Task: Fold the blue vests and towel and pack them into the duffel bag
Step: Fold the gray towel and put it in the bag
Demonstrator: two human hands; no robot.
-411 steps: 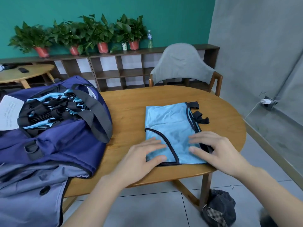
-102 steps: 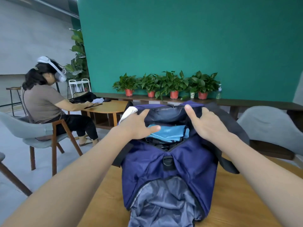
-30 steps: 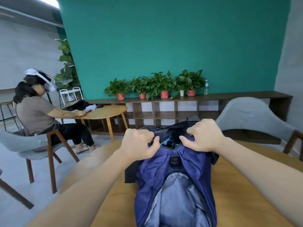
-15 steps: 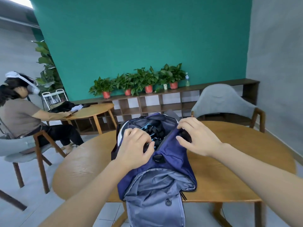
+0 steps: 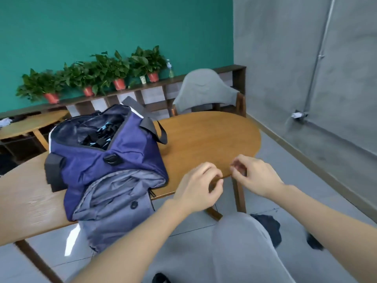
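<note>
Both bare forearms reach forward from the lower edge of the view and draw together toward the middle. The left hand (image 5: pixel 199 187) is seen from the back, wrist straight, its fingers loosely curled inward with the thumb tip beside the forefinger; it holds nothing. The right hand (image 5: pixel 255 176) sits just beside it, a little farther forward and apart from it by a narrow gap, back of the hand turned up and outward. Its fingers are also curled, the tips blurred, and nothing shows in its grip. Below the arms, one knee (image 5: pixel 240 237) in grey trousers rises between the two forearms.
</note>
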